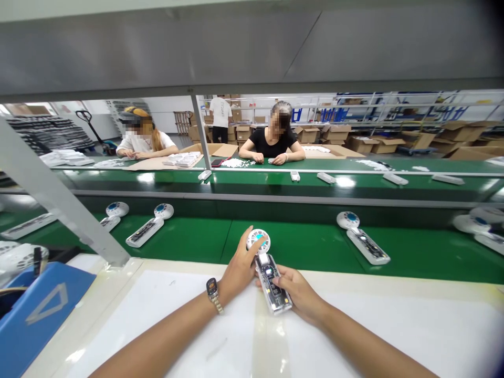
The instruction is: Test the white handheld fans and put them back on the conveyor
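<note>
From where I stand: a small white fan (274, 290) is held up over the far edge of the white bench (169, 315), its round head toward the green belt (205, 241), its clear-fronted body slanting back toward the wearer. Left hand (244, 257) closed about the head and neck, one finger across the blue centre; a watch (212, 294) on that wrist. Right hand (301, 294) clamped on the lower body, thumb lying on the front, where dark circuitry and a small bright spot show. On the belt, similar fans lie apart: one left of the hands (145, 232), another to the right (368, 247), more farther out. A blue bin (47, 310) sits at the bench's left, white parts (21, 255) behind it. Across the line, a person in a black top (271, 144) sits with both hands near small white pieces (236, 163); another, in white (147, 142), leans over work farther left.
</note>
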A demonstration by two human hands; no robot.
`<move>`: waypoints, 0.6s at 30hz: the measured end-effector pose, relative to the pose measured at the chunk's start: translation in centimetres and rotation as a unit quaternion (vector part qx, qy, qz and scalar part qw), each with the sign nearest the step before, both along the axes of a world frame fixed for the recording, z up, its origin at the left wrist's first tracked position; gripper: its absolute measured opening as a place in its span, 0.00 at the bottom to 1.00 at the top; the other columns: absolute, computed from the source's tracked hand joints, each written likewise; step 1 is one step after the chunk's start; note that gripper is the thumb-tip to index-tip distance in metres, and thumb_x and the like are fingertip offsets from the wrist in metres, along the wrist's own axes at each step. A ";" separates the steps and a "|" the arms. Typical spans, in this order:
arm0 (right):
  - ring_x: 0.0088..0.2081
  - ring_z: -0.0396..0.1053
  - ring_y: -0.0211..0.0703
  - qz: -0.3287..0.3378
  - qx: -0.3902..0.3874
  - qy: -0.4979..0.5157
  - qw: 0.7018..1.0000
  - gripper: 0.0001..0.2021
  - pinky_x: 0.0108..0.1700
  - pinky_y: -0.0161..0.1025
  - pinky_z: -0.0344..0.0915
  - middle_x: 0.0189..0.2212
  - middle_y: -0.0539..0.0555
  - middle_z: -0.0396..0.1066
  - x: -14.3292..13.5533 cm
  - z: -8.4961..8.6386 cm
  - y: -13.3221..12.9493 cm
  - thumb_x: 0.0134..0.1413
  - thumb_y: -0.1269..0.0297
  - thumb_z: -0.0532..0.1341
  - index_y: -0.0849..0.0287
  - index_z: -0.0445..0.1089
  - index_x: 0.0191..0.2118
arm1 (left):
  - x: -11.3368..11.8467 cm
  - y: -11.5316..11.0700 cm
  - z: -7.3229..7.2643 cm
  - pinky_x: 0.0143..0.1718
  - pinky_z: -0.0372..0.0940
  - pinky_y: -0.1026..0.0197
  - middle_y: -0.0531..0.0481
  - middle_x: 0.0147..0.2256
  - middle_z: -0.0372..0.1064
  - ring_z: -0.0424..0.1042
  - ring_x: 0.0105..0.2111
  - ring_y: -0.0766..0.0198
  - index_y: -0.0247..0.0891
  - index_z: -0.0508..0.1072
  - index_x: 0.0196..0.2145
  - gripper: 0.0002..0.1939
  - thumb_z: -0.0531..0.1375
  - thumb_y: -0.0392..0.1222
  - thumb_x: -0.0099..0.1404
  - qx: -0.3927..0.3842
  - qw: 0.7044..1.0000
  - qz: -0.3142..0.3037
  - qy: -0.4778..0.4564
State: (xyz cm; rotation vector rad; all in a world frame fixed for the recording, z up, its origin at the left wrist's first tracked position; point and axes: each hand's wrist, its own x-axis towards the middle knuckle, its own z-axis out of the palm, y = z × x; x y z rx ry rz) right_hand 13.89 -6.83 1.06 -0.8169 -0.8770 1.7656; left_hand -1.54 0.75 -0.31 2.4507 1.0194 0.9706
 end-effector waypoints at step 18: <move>0.41 0.71 0.52 -0.057 0.024 -0.024 0.998 0.23 0.47 0.49 0.61 0.37 0.58 0.74 -0.4 -0.4 0.0 0.39 0.56 0.67 0.59 0.68 0.44 | -0.1 -0.3 0.6 0.53 0.58 0.50 0.43 0.63 0.26 0.45 0.60 0.49 0.46 0.46 0.61 0.33 0.49 0.26 0.62 0.024 0.999 -0.022 0.032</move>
